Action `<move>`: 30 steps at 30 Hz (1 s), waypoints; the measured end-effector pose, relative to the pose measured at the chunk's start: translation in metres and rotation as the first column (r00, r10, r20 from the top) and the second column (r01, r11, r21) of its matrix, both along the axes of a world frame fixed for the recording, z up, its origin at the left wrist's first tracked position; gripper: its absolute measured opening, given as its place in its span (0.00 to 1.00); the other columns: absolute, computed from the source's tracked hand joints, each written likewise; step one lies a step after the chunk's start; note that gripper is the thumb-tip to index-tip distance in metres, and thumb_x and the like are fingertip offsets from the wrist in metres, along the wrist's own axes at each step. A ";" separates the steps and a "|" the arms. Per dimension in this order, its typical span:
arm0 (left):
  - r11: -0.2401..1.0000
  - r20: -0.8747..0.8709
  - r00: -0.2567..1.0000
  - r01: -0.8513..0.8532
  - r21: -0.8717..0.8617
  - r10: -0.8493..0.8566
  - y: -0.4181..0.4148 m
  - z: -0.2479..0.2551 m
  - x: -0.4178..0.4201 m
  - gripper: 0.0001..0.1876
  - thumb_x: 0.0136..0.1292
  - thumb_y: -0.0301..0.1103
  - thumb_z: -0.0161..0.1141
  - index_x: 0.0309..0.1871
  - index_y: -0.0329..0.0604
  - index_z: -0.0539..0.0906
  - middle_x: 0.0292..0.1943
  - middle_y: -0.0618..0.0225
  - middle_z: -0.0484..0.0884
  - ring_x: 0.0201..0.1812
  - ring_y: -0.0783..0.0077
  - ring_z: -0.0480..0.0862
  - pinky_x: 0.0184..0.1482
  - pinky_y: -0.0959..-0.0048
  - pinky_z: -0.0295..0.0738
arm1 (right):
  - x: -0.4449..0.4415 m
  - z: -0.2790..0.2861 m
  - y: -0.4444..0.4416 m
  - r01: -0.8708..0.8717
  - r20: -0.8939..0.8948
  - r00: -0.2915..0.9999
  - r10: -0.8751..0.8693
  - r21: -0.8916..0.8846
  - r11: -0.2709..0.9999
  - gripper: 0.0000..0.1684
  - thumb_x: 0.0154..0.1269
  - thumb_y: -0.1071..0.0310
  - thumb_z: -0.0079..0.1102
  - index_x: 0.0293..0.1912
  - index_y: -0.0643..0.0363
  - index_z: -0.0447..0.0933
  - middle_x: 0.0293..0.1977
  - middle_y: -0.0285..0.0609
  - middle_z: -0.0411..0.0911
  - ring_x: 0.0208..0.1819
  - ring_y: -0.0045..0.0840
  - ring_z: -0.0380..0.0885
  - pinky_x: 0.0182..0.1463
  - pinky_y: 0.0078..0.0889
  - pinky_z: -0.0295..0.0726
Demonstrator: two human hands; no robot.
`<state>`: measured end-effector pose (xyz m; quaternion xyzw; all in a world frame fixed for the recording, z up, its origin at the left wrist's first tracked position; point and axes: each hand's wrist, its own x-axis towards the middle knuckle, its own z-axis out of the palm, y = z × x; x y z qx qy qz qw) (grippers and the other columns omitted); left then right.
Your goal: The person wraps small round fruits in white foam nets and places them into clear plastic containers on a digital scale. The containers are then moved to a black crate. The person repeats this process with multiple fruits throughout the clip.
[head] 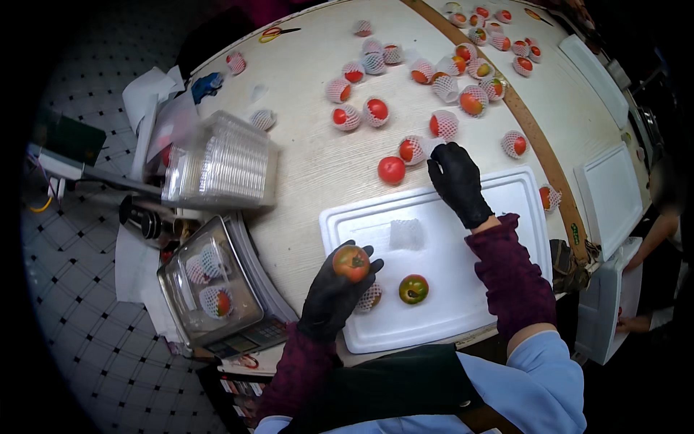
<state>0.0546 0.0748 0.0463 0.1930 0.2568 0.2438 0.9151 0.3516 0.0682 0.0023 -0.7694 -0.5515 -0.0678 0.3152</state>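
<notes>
My left hand [336, 295], in a black glove, cradles an orange-green tomato [351, 264] with its stem scar showing. Below it lies the white foam lid or tray [520, 260] with a raised rim. On that rest a dark green-red tomato [414, 289], a flat foam net sleeve [405, 234] and a netted tomato [370, 297] partly behind my left hand. Beyond the tray's far edge, my right hand [461, 182], also gloved, has its fingers curled at a white foam net [432, 145]. Beside that net are a netted red tomato [411, 150] and a bare red tomato [391, 170].
Stacked clear plastic containers [222, 163] stand at the left. Nearer, a scale [244, 339] bears a clear container [217, 276] of netted fruit. Several netted tomatoes [376, 111] spread across the table. Scissors [276, 33] lie far off. At right, another person's hand [634, 324] touches a white foam box [596, 320].
</notes>
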 end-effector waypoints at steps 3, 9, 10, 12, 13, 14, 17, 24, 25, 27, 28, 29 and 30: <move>0.998 0.025 0.999 0.041 0.041 -0.042 -0.007 0.015 -0.003 0.32 0.58 0.35 0.62 0.64 0.38 0.61 0.62 0.52 0.65 0.62 0.51 0.67 0.60 0.60 0.69 | -0.070 0.023 -0.023 -0.207 -0.062 0.975 0.212 0.083 0.975 0.11 0.47 0.71 0.63 0.29 0.57 0.69 0.27 0.44 0.69 0.31 0.39 0.72 0.32 0.41 0.73; 0.975 0.061 0.998 -0.044 0.218 0.032 -0.031 0.016 -0.029 0.25 0.65 0.34 0.56 0.62 0.36 0.64 0.56 0.57 0.71 0.51 0.66 0.76 0.52 0.68 0.72 | -0.139 0.063 -0.062 -0.437 -0.607 0.641 0.470 0.215 0.873 0.10 0.53 0.75 0.63 0.36 0.62 0.73 0.31 0.44 0.73 0.34 0.33 0.74 0.37 0.32 0.74; 0.961 0.007 0.999 -0.049 0.274 0.049 -0.033 0.020 -0.033 0.24 0.65 0.33 0.55 0.62 0.35 0.64 0.56 0.58 0.71 0.51 0.66 0.75 0.52 0.68 0.73 | -0.143 0.068 -0.068 -0.457 -0.691 0.546 0.473 0.228 0.860 0.10 0.54 0.75 0.63 0.37 0.63 0.74 0.32 0.44 0.73 0.35 0.31 0.74 0.38 0.30 0.74; 0.915 -0.118 0.982 -0.089 0.392 0.146 -0.044 0.025 -0.040 0.22 0.64 0.31 0.56 0.59 0.35 0.65 0.52 0.58 0.73 0.51 0.69 0.75 0.52 0.69 0.73 | -0.154 0.061 -0.078 -0.435 -0.720 0.519 0.461 0.242 0.867 0.10 0.56 0.75 0.62 0.39 0.63 0.74 0.32 0.42 0.74 0.35 0.26 0.75 0.38 0.26 0.74; 0.900 -0.156 0.968 -0.114 0.422 0.196 -0.049 0.027 -0.043 0.21 0.64 0.30 0.57 0.58 0.35 0.65 0.50 0.59 0.73 0.51 0.69 0.76 0.52 0.70 0.73 | -0.162 0.058 -0.081 -0.440 -0.735 0.493 0.466 0.252 0.862 0.10 0.57 0.75 0.62 0.40 0.63 0.74 0.32 0.41 0.75 0.35 0.24 0.75 0.39 0.25 0.74; 0.881 -0.194 0.948 -0.142 0.450 0.252 -0.054 0.030 -0.045 0.21 0.64 0.30 0.57 0.57 0.35 0.66 0.49 0.59 0.74 0.51 0.70 0.76 0.52 0.71 0.74 | -0.167 0.061 -0.089 -0.372 -0.914 0.229 0.334 0.235 0.898 0.09 0.58 0.76 0.61 0.40 0.64 0.74 0.33 0.37 0.75 0.37 0.18 0.74 0.41 0.21 0.74; 0.752 -0.191 0.901 -0.191 0.631 0.389 -0.067 0.022 -0.056 0.18 0.60 0.26 0.62 0.51 0.39 0.69 0.45 0.64 0.75 0.44 0.75 0.77 0.44 0.77 0.74 | -0.181 0.064 -0.104 -0.400 -0.957 0.086 0.277 0.221 0.889 0.18 0.58 0.78 0.60 0.49 0.61 0.69 0.38 0.37 0.73 0.41 0.16 0.73 0.43 0.20 0.74; 0.240 -0.229 0.766 0.101 0.966 0.600 -0.086 0.027 -0.093 0.25 0.56 0.27 0.66 0.56 0.39 0.69 0.42 0.68 0.70 0.37 0.79 0.74 0.39 0.80 0.72 | -0.226 0.061 -0.118 -0.427 -0.965 -0.002 0.262 0.238 0.872 0.36 0.50 0.82 0.63 0.58 0.57 0.60 0.50 0.42 0.68 0.50 0.28 0.72 0.51 0.28 0.76; 0.292 -0.237 0.701 0.044 0.956 0.672 -0.089 0.030 -0.098 0.26 0.56 0.28 0.66 0.56 0.40 0.69 0.42 0.68 0.70 0.38 0.80 0.73 0.39 0.80 0.72 | -0.228 0.061 -0.120 -0.411 -0.971 -0.060 0.231 0.235 0.881 0.37 0.48 0.83 0.63 0.58 0.57 0.60 0.51 0.42 0.67 0.51 0.29 0.72 0.52 0.29 0.77; 0.376 -0.268 0.563 -0.083 0.923 0.782 -0.095 0.038 -0.105 0.27 0.55 0.29 0.67 0.57 0.40 0.70 0.42 0.69 0.70 0.39 0.80 0.72 0.40 0.80 0.72 | -0.235 0.067 -0.123 -0.427 -0.968 -0.117 0.221 0.250 0.869 0.37 0.47 0.83 0.63 0.57 0.56 0.61 0.50 0.43 0.68 0.50 0.31 0.73 0.50 0.31 0.78; 0.418 -0.268 0.601 -0.123 0.900 0.753 -0.093 0.032 -0.108 0.27 0.55 0.31 0.68 0.57 0.40 0.70 0.41 0.70 0.70 0.42 0.81 0.70 0.39 0.80 0.72 | -0.240 0.069 -0.124 -0.443 -0.964 -0.147 0.222 0.265 0.856 0.36 0.47 0.83 0.63 0.57 0.56 0.61 0.50 0.43 0.68 0.50 0.31 0.73 0.49 0.31 0.78; 0.561 -0.295 0.727 -0.147 0.815 0.620 -0.091 0.024 -0.112 0.22 0.57 0.29 0.66 0.54 0.39 0.72 0.39 0.69 0.71 0.40 0.81 0.72 0.39 0.80 0.72 | -0.244 0.071 -0.126 -0.456 -0.959 -0.176 0.223 0.280 0.845 0.36 0.47 0.83 0.63 0.57 0.56 0.61 0.50 0.43 0.69 0.50 0.31 0.73 0.49 0.31 0.78; 0.662 -0.316 0.797 -0.135 0.737 0.515 -0.092 0.024 -0.119 0.18 0.57 0.28 0.64 0.50 0.38 0.73 0.38 0.67 0.72 0.39 0.79 0.73 0.39 0.79 0.72 | -0.249 0.068 -0.125 -0.471 -0.954 -0.178 0.243 0.299 0.830 0.36 0.47 0.83 0.63 0.56 0.55 0.62 0.49 0.43 0.69 0.49 0.30 0.74 0.48 0.31 0.78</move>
